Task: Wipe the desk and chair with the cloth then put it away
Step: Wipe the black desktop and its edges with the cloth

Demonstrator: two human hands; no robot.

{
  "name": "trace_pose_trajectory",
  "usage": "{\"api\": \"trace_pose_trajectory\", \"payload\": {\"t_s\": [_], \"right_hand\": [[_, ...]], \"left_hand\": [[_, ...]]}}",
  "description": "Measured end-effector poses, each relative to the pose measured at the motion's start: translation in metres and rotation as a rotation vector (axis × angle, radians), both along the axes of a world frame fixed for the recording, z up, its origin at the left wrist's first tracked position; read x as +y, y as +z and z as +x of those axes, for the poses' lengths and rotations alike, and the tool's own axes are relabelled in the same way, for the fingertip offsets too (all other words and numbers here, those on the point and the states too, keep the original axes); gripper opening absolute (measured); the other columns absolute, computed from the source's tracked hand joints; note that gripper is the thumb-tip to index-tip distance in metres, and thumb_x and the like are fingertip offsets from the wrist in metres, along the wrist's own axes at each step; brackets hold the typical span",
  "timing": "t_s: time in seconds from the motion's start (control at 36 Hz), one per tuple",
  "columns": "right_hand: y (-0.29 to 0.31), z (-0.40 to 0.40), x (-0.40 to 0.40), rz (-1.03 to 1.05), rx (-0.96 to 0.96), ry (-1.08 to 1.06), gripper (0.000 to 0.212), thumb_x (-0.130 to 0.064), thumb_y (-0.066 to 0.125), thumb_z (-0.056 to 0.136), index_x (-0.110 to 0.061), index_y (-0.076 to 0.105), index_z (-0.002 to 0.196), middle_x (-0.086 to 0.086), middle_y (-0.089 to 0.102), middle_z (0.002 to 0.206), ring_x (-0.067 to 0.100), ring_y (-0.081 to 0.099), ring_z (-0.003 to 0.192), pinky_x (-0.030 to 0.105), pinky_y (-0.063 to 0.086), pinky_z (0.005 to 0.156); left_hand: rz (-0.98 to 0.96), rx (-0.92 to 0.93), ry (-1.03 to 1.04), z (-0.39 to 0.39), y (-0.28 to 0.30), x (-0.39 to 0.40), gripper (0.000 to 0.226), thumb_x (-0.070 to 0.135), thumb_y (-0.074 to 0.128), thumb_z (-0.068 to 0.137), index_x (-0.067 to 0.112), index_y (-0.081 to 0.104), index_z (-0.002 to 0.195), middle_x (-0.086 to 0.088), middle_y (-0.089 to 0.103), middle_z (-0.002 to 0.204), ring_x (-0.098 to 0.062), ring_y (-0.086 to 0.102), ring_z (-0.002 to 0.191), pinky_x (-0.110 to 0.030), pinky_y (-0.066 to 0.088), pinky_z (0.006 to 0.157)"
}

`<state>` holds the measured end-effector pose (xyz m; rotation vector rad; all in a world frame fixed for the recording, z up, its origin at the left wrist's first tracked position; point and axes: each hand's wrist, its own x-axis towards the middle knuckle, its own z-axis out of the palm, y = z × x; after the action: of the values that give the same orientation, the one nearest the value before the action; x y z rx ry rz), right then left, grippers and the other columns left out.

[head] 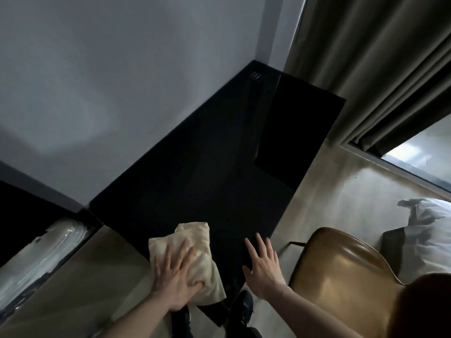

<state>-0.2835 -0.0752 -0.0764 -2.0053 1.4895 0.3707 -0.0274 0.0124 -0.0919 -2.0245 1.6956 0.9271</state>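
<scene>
We press our left hand [174, 282] flat on the cloth [192, 254]. The fingers [181, 256] are spread out and straight, and the thumb lies on the cloth too. The cloth is right under those fingers and sticks out past the fingertips, up and a little to the right. Its long side runs that same way. It lies on the near corner of the surface [219, 167].

Our right hand [262, 269] is just beside the cloth, to the right of it, not touching it. Its fingers are spread and hold nothing. We cannot tell if it rests on the surface or hangs over it.

The left hand is nearer, so we think it does the wiping. The long dark surface stretches away from the fingertips.

The cloth is cream, soft and folded with wrinkles. The surface is black, flat and smooth. The chair [341, 272], to the right of our right hand, is brown, shiny and rounded.
</scene>
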Motion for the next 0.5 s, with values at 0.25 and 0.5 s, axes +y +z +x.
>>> {"api": "trace_pose_trajectory", "payload": {"t_s": [0.25,0.5], "right_hand": [[0.001,0.001,-0.024,0.061,0.049,0.083,0.077,-0.043,0.043,0.105,-0.032,-0.006,0.163,0.002,-0.02,0.17,0.033,-0.02,0.156,0.052,0.0,0.128],[-0.003,0.005,-0.034,0.111,0.098,0.053,0.077,-0.044,0.045,0.105,-0.03,-0.001,0.164,0.005,-0.016,0.171,0.035,-0.014,0.157,0.052,0.004,0.128]], "left_hand": [[0.068,0.02,0.088,0.009,-0.008,-0.002,0.102,0.099,-0.006,0.068,0.04,-0.045,0.141,0.008,-0.056,0.148,-0.035,-0.044,0.143,-0.066,-0.011,0.119],[0.118,0.072,0.126,0.008,0.009,-0.023,0.115,0.099,-0.003,0.054,0.038,-0.036,0.146,0.008,-0.054,0.148,-0.04,-0.046,0.139,-0.067,-0.016,0.115]]}}
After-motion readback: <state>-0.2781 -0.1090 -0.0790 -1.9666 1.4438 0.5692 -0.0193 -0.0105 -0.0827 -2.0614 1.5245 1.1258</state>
